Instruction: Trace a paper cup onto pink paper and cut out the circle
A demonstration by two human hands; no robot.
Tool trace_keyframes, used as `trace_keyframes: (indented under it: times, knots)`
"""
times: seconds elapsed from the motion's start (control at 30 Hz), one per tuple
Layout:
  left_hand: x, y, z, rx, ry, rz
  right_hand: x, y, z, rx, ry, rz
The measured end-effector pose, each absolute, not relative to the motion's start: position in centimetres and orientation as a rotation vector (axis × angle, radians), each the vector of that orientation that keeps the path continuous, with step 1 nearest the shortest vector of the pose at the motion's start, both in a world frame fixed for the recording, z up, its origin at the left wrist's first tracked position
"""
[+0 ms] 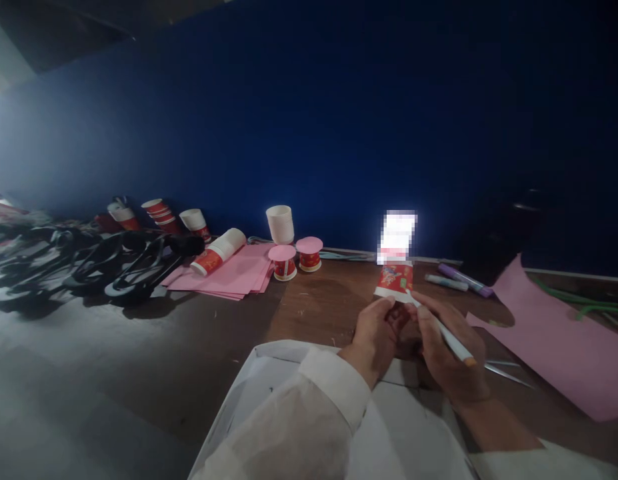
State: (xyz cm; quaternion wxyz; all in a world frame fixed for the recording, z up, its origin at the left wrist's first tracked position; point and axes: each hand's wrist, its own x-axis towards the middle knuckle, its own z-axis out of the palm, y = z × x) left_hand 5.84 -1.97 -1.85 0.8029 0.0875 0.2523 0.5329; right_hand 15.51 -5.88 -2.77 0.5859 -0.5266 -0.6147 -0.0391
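Note:
A red printed paper cup (396,275) with its white edge toward me is in front of my hands, below a bright blurred-out patch. My left hand (375,335) is closed, its thumb and fingers at the cup's near edge. A slim white pen with an orange end (453,341) is gripped in my right hand (451,357). The pen's tip end reaches the cup's near edge, though the exact contact is hard to see. My right fingers are also close to the cup. Beneath my forearms lies a white box or tray (283,352).
Two red cups topped with pink discs (283,253) stand left of centre, before a white cup stack (280,224). Further left are pink sheets (239,273), more cups and black strap-like items (139,267). Markers (463,279), scissors (509,375) and cut pink paper (563,353) lie right.

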Motion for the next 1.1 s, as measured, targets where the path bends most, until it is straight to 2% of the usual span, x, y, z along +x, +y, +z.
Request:
trace_keyframes:
  times: [0.23, 0.6, 1.1]
  knots:
    - [6.3, -1.8, -2.5, 0.241, 0.542, 1.163, 15.8, -6.0, -3.4, -1.438, -1.308, -0.033]
    - [6.5, -2.0, -3.0, 0.451, 0.592, 1.204, 16.1, -5.4, -3.8, -1.468, -1.382, -0.218]
    - [6.6, -2.0, -3.1, 0.479, 0.636, 1.183, 16.1, -5.3, -3.6, -1.495, -1.347, -0.166]
